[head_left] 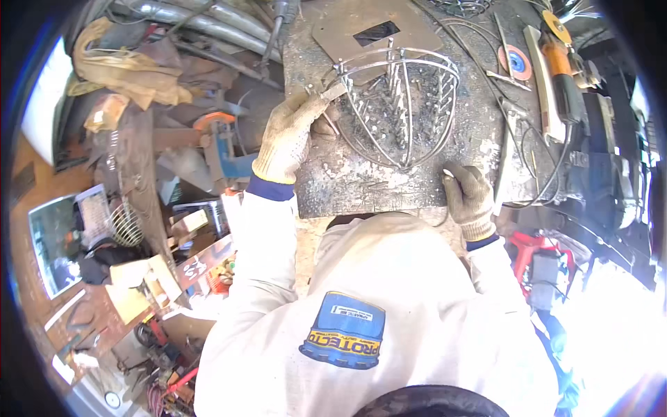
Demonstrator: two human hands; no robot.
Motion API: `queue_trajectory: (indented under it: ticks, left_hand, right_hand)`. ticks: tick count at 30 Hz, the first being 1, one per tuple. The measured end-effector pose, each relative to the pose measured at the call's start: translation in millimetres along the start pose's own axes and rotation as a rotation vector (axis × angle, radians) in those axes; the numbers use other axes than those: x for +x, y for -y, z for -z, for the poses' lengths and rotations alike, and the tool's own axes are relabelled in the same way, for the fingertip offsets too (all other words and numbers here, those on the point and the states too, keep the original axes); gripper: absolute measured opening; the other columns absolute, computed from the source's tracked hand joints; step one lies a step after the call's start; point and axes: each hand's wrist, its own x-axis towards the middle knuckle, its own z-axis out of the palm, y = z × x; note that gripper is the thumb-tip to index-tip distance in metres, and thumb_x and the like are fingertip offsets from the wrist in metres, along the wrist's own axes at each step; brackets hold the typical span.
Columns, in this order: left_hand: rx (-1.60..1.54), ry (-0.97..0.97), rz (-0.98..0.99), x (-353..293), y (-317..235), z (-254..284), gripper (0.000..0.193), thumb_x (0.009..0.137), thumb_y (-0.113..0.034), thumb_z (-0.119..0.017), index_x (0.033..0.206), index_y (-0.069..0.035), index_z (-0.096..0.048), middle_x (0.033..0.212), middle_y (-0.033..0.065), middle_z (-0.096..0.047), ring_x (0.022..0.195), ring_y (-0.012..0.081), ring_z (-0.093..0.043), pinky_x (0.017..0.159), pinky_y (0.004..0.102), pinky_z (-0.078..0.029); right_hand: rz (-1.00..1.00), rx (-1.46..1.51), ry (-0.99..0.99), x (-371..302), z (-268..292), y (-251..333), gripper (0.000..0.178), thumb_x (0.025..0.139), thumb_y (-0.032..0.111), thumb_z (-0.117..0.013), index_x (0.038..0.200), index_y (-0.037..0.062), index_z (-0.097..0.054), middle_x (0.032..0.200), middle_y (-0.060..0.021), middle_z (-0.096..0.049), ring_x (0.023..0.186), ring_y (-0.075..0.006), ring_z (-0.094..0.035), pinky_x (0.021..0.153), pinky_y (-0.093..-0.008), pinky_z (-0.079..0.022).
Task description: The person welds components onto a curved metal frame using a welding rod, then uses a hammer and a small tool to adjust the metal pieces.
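A curved frame of bent metal rods (408, 139), rounded like a basket, lies on the dark, scuffed worktable (368, 198). Short twisted or ridged rods show inside it. My left hand (288, 132), in a dirty pale work glove, grips the frame at its upper left corner, thumb and fingers closed around the rod; some fingers are hidden. On the near right edge of the table rests my right hand (471, 198), also gloved, its fingers curled. A small white tip (447, 174) pokes out between them; its kind is too small to tell.
Behind the frame lies a flat plate (340, 31) with a rectangular cutout. At the right are an orange angle grinder (558, 66), a grinding disc (514, 62) and loose cables (538, 160). Rags (125, 62), a blue clamp or vise (233, 153) and clutter crowd the left.
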Motion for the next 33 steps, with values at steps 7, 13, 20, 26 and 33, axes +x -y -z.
queue_trajectory:
  ticks: [7, 13, 20, 26, 33]
  left_hand:
    - [-0.083, 0.039, 0.041, 29, 25, 1, 0.030, 0.096, -0.032, -0.072, 0.105, -0.003, -0.072, 0.085, 0.0089, -0.071, 0.064, 0.0144, -0.067, 0.056, 0.0267, -0.056]
    - [0.084, 0.011, -0.138, 31, 24, 5, 0.030, 0.097, -0.027, -0.069, 0.102, 0.002, -0.075, 0.082, 0.0083, -0.074, 0.063, 0.0139, -0.069, 0.054, 0.0266, -0.056]
    - [-0.068, 0.064, -0.059, 33, 19, 3, 0.024, 0.098, -0.021, -0.069, 0.096, 0.002, -0.073, 0.077, 0.0081, -0.072, 0.056, 0.0139, -0.067, 0.050, 0.0259, -0.054]
    - [-0.090, 0.099, -0.101, 36, 26, 2, 0.025, 0.099, -0.020, -0.068, 0.093, 0.003, -0.072, 0.074, 0.0081, -0.072, 0.057, 0.0131, -0.068, 0.050, 0.0267, -0.056]
    - [0.092, 0.018, -0.309, 43, 34, 2, 0.033, 0.099, -0.023, -0.068, 0.079, 0.003, -0.069, 0.065, 0.0083, -0.068, 0.053, 0.0130, -0.066, 0.046, 0.0265, -0.052]
  right_hand:
    - [-0.143, -0.203, -0.074, -1, -6, 16, 0.025, 0.089, 0.007, -0.073, 0.113, 0.0075, -0.076, 0.091, -0.0135, -0.073, 0.078, -0.0291, -0.071, 0.070, -0.0373, -0.056]
    - [-0.052, -0.208, -0.104, 35, -9, 76, 0.027, 0.084, 0.002, -0.078, 0.111, 0.0058, -0.077, 0.092, -0.0113, -0.072, 0.078, -0.0236, -0.070, 0.068, -0.0354, -0.055]
    - [0.083, -0.289, -0.031, 96, -9, 109, 0.028, 0.085, 0.005, -0.078, 0.112, 0.0100, -0.078, 0.094, -0.0125, -0.072, 0.080, -0.0273, -0.071, 0.069, -0.0367, -0.057]
    - [0.266, -0.368, 0.190, 154, -24, 117, 0.020, 0.093, 0.013, -0.072, 0.112, 0.0138, -0.077, 0.093, -0.0107, -0.073, 0.079, -0.0287, -0.073, 0.068, -0.0384, -0.060]
    - [0.341, -0.463, 0.382, 191, -38, 114, 0.021, 0.094, 0.019, -0.073, 0.114, 0.0139, -0.078, 0.094, -0.0101, -0.075, 0.086, -0.0277, -0.074, 0.072, -0.0365, -0.060]
